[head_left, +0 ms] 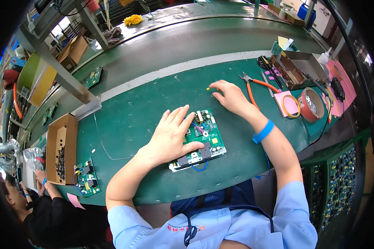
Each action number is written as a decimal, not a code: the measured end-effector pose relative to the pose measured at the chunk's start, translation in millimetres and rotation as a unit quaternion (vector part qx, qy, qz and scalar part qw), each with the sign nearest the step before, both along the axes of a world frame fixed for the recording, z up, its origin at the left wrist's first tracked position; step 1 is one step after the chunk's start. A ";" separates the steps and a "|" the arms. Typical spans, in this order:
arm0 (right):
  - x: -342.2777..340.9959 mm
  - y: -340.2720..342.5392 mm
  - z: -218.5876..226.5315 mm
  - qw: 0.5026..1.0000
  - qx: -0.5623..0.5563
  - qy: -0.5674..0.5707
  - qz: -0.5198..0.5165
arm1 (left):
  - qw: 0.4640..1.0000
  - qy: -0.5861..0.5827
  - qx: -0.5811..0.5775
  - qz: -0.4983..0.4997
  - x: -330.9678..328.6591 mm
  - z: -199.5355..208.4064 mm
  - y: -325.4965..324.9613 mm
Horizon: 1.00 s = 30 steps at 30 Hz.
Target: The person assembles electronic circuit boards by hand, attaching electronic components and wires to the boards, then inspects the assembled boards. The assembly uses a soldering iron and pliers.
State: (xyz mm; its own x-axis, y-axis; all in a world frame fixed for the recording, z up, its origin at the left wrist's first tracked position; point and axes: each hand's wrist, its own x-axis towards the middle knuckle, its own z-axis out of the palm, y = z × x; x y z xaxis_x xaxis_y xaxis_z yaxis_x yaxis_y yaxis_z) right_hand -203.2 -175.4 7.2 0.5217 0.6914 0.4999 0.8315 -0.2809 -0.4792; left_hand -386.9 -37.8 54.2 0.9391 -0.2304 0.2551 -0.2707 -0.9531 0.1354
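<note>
A green circuit board (pixel 215 139) populated with parts lies on the green work mat in front of me. My left hand (pixel 166 135) rests across its left side, fingers stretched out, the thumb on a black block-shaped part. Blue and purple wires show on the board; the palm hides some of it. Beyond the board, my right hand (pixel 228 95) is low over the mat with thumb and forefinger apart. A tiny yellow piece (pixel 208 88) lies at the forefinger's tip; whether they touch I cannot tell. A blue band (pixel 263 132) circles my right wrist.
Orange-handled cutters (pixel 250 85), a yellow ring (pixel 291 106), a round red tub (pixel 311 104) and a parts tray (pixel 301 68) stand right. Left are a cardboard box (pixel 69 141) of black parts and another board (pixel 87 177). A co-worker (pixel 50 220) sits at lower left.
</note>
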 end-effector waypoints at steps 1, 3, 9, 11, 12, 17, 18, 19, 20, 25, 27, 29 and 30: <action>4.8 5.8 -6.6 1.000 -0.001 0.003 -0.006 | 1.000 0.003 -0.001 -0.006 -0.5 0.9 -0.7; 13.6 18.7 -13.5 0.987 -0.076 -0.143 -0.017 | 1.000 0.011 0.002 0.005 0.8 1.8 -0.4; 24.2 34.3 -16.3 0.961 -0.169 -0.217 -0.031 | 0.999 0.029 -0.035 0.004 2.2 2.3 -1.1; 26.3 32.7 -16.4 0.956 -0.181 -0.227 -0.044 | 0.999 0.025 -0.032 0.003 1.8 1.9 -1.5; 27.5 32.7 -15.9 0.951 -0.192 -0.237 -0.055 | 0.999 0.021 -0.035 0.003 1.3 1.7 -1.3; 81.2 -10.3 -11.9 0.915 -0.221 -0.266 -0.207 | 0.999 -0.002 -0.048 -0.005 3.8 -3.9 0.0; 91.2 -25.7 -7.9 0.921 -0.205 -0.242 -0.228 | 0.999 -0.006 -0.048 -0.009 3.8 -3.0 -0.3; 98.9 -39.3 -5.7 0.925 -0.189 -0.217 -0.248 | 0.999 -0.009 -0.048 -0.011 2.9 -2.2 -0.6; 102.8 -46.7 -5.0 0.922 -0.180 -0.205 -0.273 | 0.999 -0.013 -0.046 -0.008 -0.1 -0.1 0.0; 112.2 -69.2 -10.1 0.908 -0.224 -0.084 -0.345 | 0.999 -0.007 -0.046 -0.005 2.9 -0.9 0.2; 110.9 -69.6 -10.3 0.912 -0.198 -0.106 -0.344 | 0.999 -0.006 -0.052 -0.007 3.7 -2.3 -0.4; 107.8 -66.5 -8.3 0.918 -0.144 -0.149 -0.339 | 0.999 -0.008 -0.047 -0.006 4.8 -2.9 -0.4; 104.8 -64.9 -5.7 0.924 -0.128 -0.163 -0.321 | 0.999 -0.010 -0.042 -0.004 4.8 -3.0 0.3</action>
